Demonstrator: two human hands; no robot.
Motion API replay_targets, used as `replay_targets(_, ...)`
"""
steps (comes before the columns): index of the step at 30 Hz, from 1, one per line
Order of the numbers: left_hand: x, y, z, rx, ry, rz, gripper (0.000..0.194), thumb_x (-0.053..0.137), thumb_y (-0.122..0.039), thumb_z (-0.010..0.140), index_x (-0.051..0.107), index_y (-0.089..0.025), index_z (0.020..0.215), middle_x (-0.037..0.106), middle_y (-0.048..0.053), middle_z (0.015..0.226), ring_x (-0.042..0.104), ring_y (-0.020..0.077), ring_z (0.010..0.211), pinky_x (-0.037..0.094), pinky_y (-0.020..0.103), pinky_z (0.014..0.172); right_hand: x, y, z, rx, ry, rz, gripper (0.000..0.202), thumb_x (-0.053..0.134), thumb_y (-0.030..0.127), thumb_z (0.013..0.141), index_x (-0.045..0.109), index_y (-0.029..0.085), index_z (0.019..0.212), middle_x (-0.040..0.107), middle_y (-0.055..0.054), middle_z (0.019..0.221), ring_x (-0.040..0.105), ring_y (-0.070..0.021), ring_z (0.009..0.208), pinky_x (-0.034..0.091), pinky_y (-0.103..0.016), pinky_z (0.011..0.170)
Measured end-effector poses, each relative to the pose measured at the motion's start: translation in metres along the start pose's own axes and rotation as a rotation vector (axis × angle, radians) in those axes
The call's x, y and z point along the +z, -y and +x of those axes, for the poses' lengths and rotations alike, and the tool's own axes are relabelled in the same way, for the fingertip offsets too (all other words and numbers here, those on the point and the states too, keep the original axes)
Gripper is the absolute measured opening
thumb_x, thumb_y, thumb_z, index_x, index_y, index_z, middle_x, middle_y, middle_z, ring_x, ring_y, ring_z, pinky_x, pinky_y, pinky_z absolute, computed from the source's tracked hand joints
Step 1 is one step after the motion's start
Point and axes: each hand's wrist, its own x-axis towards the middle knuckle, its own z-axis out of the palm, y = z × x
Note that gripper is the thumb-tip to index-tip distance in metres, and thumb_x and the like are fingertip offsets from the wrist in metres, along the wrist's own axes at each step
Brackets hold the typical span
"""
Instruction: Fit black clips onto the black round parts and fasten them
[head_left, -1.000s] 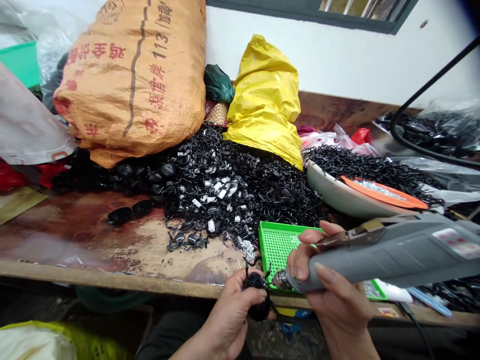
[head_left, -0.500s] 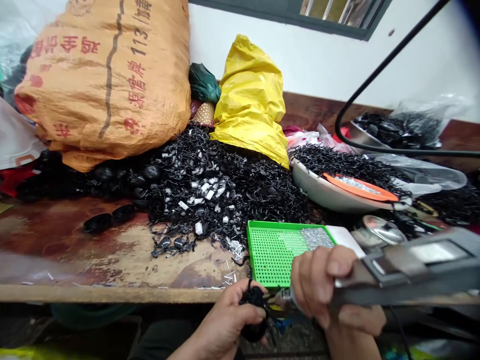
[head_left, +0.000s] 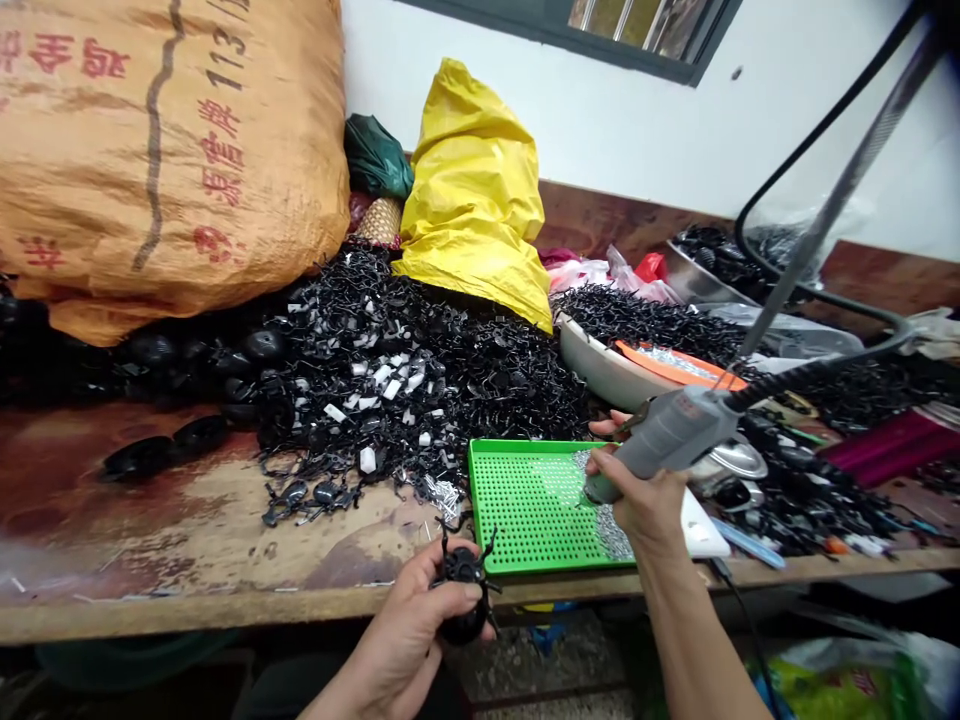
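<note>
We hold a black toy spider in our left hand, fingers closed around its round body at the near edge of the workbench, its thin legs sticking up above the thumb. Our right hand grips a grey electric screwdriver tightly, with its tip pointing down into the green tray, where a scatter of small silver screws lies along the right side. A black cord runs from the back of the tool up and out of view.

We judge that this is the pick-up step: the tip is at the tray to take a screw, while the spider waits just beside the tray's front corner. The next move, as we read it, calls for the tip to seat squarely on one screw, then for the tool and the spider to meet so the screw lines up with a hole in the body; we cannot see that hole from here.

Behind the tray lies a big heap of black plastic parts, with an orange sack and a yellow bag against the wall, and a bowl full of more black pieces to the right.
</note>
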Motion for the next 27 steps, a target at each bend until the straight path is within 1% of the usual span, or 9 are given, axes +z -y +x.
replay_targets(4,-0.001,0.0,0.0,-0.005,0.003,0.003,0.026,0.048,-0.007,0.065,0.049,-0.017,0.089,0.053,-0.001,0.068,0.054,0.011,0.061,0.039,0.024,0.059,-0.003,-0.004,-0.002,0.009,-0.02,-0.017,0.042,0.064,0.015,0.059,0.05,0.019,0.098,0.059,-0.002,0.082,0.051,-0.0089,0.046,0.044,-0.027,0.046)
replay_targets(9,0.001,0.0,-0.001,0.002,0.007,0.0,0.025,0.048,-0.007,0.065,0.049,-0.017,0.087,0.052,-0.001,0.067,0.053,0.0113,0.061,0.04,0.024,0.057,-0.004,-0.003,-0.005,-0.01,-0.044,0.007,0.043,0.064,0.013,0.058,0.05,0.02,0.098,0.059,0.0,0.081,0.051,-0.0088,0.047,0.044,-0.027,0.047)
replay_targets(12,0.003,-0.001,-0.001,-0.004,-0.016,0.001,0.024,0.047,-0.007,0.065,0.049,-0.016,0.087,0.052,-0.001,0.064,0.052,0.0112,0.06,0.04,0.025,0.057,-0.003,-0.001,-0.007,-0.034,-0.047,-0.006,0.039,0.064,0.013,0.059,0.051,0.019,0.095,0.059,-0.001,0.082,0.052,-0.009,0.047,0.043,-0.027,0.048)
replay_targets(15,0.004,0.0,-0.002,-0.011,-0.037,-0.009,0.025,0.047,-0.006,0.064,0.048,-0.016,0.087,0.052,-0.001,0.065,0.052,0.0113,0.06,0.04,0.025,0.057,-0.002,0.0,-0.007,-0.048,-0.055,-0.03,0.037,0.064,0.014,0.059,0.053,0.018,0.094,0.059,-0.002,0.082,0.052,-0.0091,0.047,0.043,-0.028,0.048)
replay_targets(21,0.0,0.001,-0.003,0.006,0.011,-0.029,0.026,0.046,-0.005,0.065,0.047,-0.016,0.087,0.053,0.0,0.071,0.053,0.0121,0.064,0.041,0.026,0.058,-0.001,-0.002,-0.006,-0.009,-0.044,-0.001,0.04,0.064,0.012,0.058,0.052,0.019,0.096,0.06,-0.001,0.079,0.052,-0.0097,0.046,0.042,-0.027,0.047)
replay_targets(24,0.001,0.0,-0.005,0.015,0.006,-0.048,0.025,0.046,-0.004,0.064,0.047,-0.016,0.086,0.053,0.0,0.072,0.053,0.0122,0.063,0.042,0.026,0.057,-0.001,0.002,-0.005,-0.019,-0.038,-0.002,0.039,0.064,0.012,0.058,0.053,0.019,0.095,0.06,-0.001,0.08,0.052,-0.0095,0.046,0.042,-0.028,0.047)
replay_targets(27,0.003,-0.002,-0.007,0.008,-0.014,-0.053,0.025,0.047,-0.004,0.063,0.047,-0.016,0.085,0.052,0.0,0.07,0.051,0.0114,0.061,0.042,0.026,0.056,0.0,0.014,-0.005,-0.045,-0.017,0.016,0.039,0.063,0.012,0.058,0.053,0.019,0.095,0.06,-0.002,0.082,0.051,-0.0096,0.047,0.041,-0.028,0.048)
